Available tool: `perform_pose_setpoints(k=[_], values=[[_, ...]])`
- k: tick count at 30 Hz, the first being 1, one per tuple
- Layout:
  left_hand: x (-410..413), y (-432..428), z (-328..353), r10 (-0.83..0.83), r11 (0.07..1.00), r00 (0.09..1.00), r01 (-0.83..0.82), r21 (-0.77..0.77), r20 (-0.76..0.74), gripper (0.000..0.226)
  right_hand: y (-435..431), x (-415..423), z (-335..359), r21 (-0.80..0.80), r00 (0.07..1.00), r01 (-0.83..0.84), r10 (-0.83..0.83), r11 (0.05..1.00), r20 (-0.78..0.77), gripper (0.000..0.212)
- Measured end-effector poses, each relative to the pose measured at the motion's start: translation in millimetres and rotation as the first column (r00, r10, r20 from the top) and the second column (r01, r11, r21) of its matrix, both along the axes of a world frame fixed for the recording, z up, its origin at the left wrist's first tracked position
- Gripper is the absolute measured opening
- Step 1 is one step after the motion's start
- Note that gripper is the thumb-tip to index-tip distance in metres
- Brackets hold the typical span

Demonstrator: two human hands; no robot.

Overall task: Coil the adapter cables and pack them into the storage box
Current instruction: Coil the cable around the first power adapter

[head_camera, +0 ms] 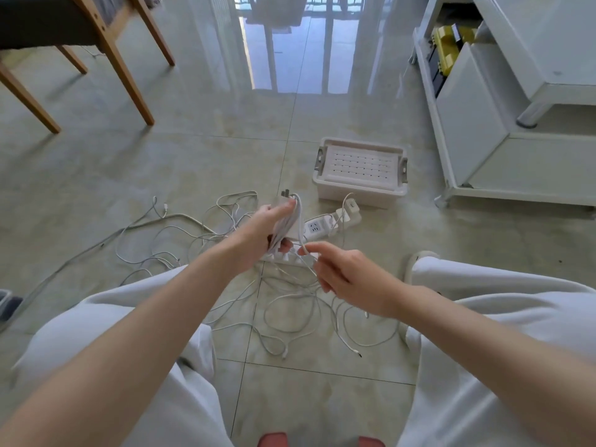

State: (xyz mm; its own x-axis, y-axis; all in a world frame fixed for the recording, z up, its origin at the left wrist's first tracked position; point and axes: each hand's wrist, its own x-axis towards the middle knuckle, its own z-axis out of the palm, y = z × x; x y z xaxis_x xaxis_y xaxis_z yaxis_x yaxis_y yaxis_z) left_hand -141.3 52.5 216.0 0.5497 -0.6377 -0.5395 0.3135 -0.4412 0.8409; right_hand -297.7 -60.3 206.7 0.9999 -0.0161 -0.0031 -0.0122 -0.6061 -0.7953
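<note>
White adapter [290,226] partly wound, gripped by left hand [269,230]; right hand [342,274] pinches its cable [302,232]; loose cables [290,312] litter floor; storage box [359,188] lidded.

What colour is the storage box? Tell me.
The storage box is white with grey latches; head view.

No text, label, brand, number or sign could be read. The white adapter [280,201] and its cable [300,217] at the centre of the frame showed no legible print. Neither did the storage box [361,183] at centre right, nor the power strip [317,225] just below it. Any marks on the yellow case [446,48] at the upper right were too small and blurred to make out.
</note>
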Motion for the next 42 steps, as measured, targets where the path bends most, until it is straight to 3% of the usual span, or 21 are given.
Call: perform_pose_setpoints(k=[2, 6, 11, 14, 18, 21, 23, 27, 29, 32, 36, 39, 42], values=[[-8.6, -6.8, 0.6, 0.056, 0.997, 0.996, -0.060, -0.054, -0.076, 0.083, 6.2, -0.1, -2.6, -0.062, 0.997, -0.072, 0.070, 0.995, -0.029, 0.036], [-19.9, -14.7, -1.5, 0.218, 0.959, 0.950, -0.251, -0.135, -0.222, 0.064, 17.6, -3.1, -9.6, -0.108, 0.980, -0.188, 0.179, 0.976, -0.090, 0.040], [-18.7, -17.1, 15.4, 0.220, 0.879, 0.820, -0.401, -0.258, -0.528, 0.049, 17.1, -6.5, -18.8, -0.067, 0.957, -0.161, 0.140, 0.985, -0.253, 0.024], [-17.6, -13.0, 21.8, 0.173, 0.895, 0.813, -0.366, -0.256, -0.557, 0.048, 3.8, -2.8, -23.6, -0.121, 0.942, -0.139, 0.093, 0.983, -0.321, 0.020], [-13.0, -5.5, 33.6, 0.033, 0.956, 0.911, -0.149, -0.252, -0.411, 0.046, -19.5, 4.2, -27.7, -0.164, 0.941, -0.075, 0.016, 0.984, -0.337, 0.029], [-8.8, 1.8, 43.0, -0.100, 0.993, 0.989, 0.092, -0.074, -0.113, 0.051, -38.5, 7.2, -32.9, -0.207, 0.954, -0.014, -0.049, 0.978, -0.296, 0.028], [-7.5, 6.0, 45.7, -0.217, 0.975, 0.975, 0.213, 0.070, 0.055, 0.053, -48.6, 8.1, -35.8, -0.235, 0.963, 0.028, -0.089, 0.972, -0.253, 0.025], [-5.0, 10.8, 40.8, -0.284, 0.946, 0.929, 0.231, 0.229, 0.236, 0.036, -53.1, 9.6, -31.9, -0.238, 0.974, 0.126, -0.166, 0.963, -0.155, 0.023], [-3.3, 13.7, 34.7, -0.358, 0.922, 0.823, 0.238, 0.305, 0.441, 0.044, -49.7, 10.9, -24.3, -0.227, 0.973, 0.190, -0.213, 0.955, -0.084, 0.022], [-1.8, 17.5, 27.8, -0.420, 0.903, 0.565, 0.181, 0.389, 0.711, 0.040, -45.0, 15.9, -16.7, -0.213, 0.957, 0.288, -0.288, 0.934, 0.032, 0.024], [-7.7, 13.2, 24.1, -0.495, 0.868, 0.270, 0.116, 0.482, 0.826, 0.043, -36.3, 22.1, -6.2, -0.148, 0.923, 0.382, -0.370, 0.912, 0.102, 0.021], [-13.2, 10.2, 17.5, -0.557, 0.830, 0.143, 0.079, 0.552, 0.818, 0.049, -26.6, 23.4, 3.5, -0.042, 0.897, 0.438, -0.434, 0.898, 0.088, 0.024], [-15.2, 6.5, 12.6, -0.565, 0.823, 0.177, 0.052, 0.565, 0.806, 0.051, -13.7, 22.7, 10.8, 0.168, 0.892, 0.446, -0.451, 0.879, -0.005, 0.019]])
